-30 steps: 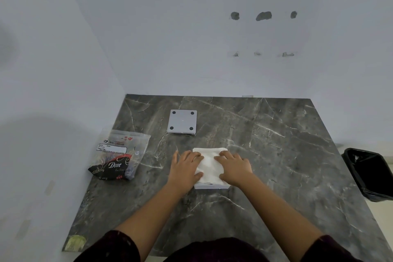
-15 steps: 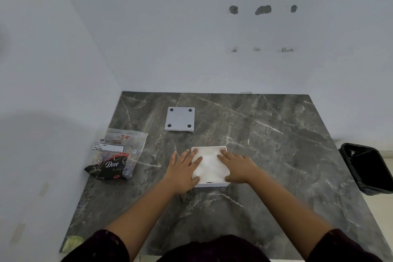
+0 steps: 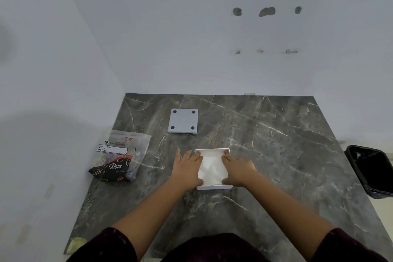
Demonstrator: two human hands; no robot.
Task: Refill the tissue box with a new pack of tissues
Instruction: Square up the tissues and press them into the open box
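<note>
White tissues [image 3: 212,168] are pressed flat into the tissue box [image 3: 214,187] by both hands. The left hand [image 3: 187,169] and right hand [image 3: 238,169] are spread open, fingers [image 3: 192,156] extended, nothing gripped.

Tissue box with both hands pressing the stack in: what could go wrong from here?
1. Both hands, left and right, press flat on the tissues in the white box; uneven pressure may crumple the top sheets or leave them bulging above the rim.
2. The base plate lies apart on the table, feet up; it might not seat if tissues protrude.
</note>
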